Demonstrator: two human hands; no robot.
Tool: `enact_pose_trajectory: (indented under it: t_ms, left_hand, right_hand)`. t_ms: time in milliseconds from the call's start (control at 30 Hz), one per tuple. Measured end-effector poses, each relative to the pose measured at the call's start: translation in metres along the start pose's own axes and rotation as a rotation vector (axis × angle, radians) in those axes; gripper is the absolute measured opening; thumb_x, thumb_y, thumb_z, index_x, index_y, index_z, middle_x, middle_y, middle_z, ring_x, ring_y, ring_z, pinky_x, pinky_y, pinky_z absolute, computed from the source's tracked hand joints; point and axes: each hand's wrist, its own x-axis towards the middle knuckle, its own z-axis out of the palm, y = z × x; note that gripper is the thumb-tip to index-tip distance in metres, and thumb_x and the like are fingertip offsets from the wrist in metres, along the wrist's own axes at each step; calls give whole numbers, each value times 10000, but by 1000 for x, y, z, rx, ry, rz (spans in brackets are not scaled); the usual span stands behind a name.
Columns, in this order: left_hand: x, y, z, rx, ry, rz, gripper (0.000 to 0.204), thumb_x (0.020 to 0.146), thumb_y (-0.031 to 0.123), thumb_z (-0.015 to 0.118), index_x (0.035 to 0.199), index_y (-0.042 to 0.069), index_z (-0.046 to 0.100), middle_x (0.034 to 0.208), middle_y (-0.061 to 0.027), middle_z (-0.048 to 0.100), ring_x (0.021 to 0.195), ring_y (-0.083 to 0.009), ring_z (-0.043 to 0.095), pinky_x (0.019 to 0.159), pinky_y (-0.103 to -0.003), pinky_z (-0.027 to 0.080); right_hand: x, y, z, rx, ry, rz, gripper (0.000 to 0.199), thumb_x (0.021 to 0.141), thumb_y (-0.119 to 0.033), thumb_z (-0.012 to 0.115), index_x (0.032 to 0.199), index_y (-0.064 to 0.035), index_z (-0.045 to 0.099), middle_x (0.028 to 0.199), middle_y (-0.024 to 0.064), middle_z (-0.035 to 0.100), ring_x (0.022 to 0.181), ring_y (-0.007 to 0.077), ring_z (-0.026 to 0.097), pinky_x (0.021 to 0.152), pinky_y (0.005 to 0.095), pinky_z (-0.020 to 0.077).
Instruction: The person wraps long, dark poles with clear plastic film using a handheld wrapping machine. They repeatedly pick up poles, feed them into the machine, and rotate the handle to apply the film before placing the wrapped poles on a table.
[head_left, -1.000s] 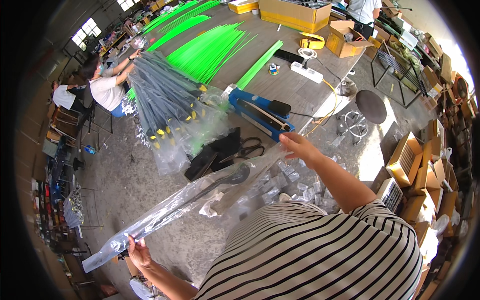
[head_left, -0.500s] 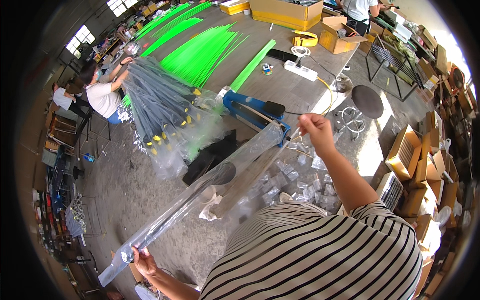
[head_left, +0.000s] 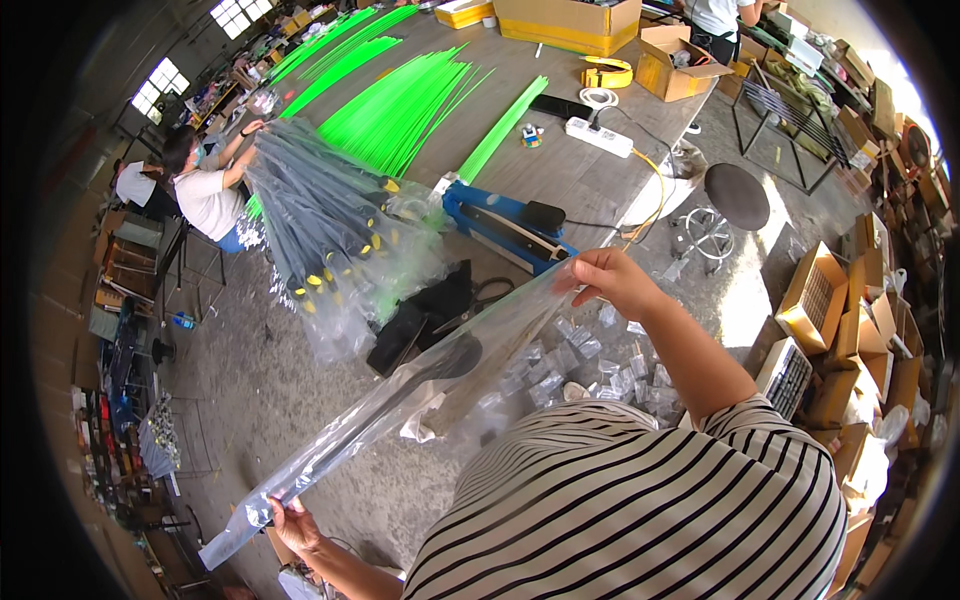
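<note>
Right hand [head_left: 615, 278] has shifted left and slightly lower in view over the last half second; thumb and fingers pinch the clear bag [head_left: 400, 400] at its upper end, near the blue sealer [head_left: 490, 207]. Left hand [head_left: 297, 530] grips near its lower end. Bag, dark long piece [head_left: 458, 360] inside, slants between hands; judged steadied for handling.
</note>
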Motion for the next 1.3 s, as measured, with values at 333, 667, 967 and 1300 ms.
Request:
enact_pose_trajectory:
  t_ms: [333, 667, 967, 1300]
  left_hand:
    - [-3, -12, -5, 15, 7, -13, 246, 773, -31, 563, 1018, -31, 534, 1031, -135, 581, 965, -230, 561, 871, -412, 468]
    - [-9, -41, -13, 66, 51, -64, 215, 806, 18, 547, 1017, -20, 527, 1031, -121, 581, 963, -224, 561, 849, -394, 486]
    - [-13, -113, -3, 166, 231, -175, 285, 769, 70, 614, 1030, -1, 522, 1036, -108, 572, 948, -216, 568, 791, -344, 523]
    - [7, -182, 9, 83, 303, -172, 228, 756, 30, 613, 974, 8, 549, 967, -97, 606, 891, -214, 600, 759, -350, 535]
  right_hand:
    - [9, 19, -6, -195, 84, -269, 241, 819, -256, 584, 848, -22, 637, 688, 39, 618, 610, 102, 573, 514, 234, 435]
    - [28, 39, -32, -144, 85, -134, 208, 832, -186, 572, 875, 9, 632, 660, 39, 605, 522, 77, 506, 490, 190, 412]
    - [78, 63, -80, -386, 123, -145, 199, 826, -204, 578, 874, -29, 658, 667, -1, 623, 524, 43, 454, 497, 196, 399]
    - [169, 65, -119, -484, 73, -111, 227, 843, -230, 549, 891, -33, 652, 567, 3, 565, 506, 51, 461, 488, 206, 370]
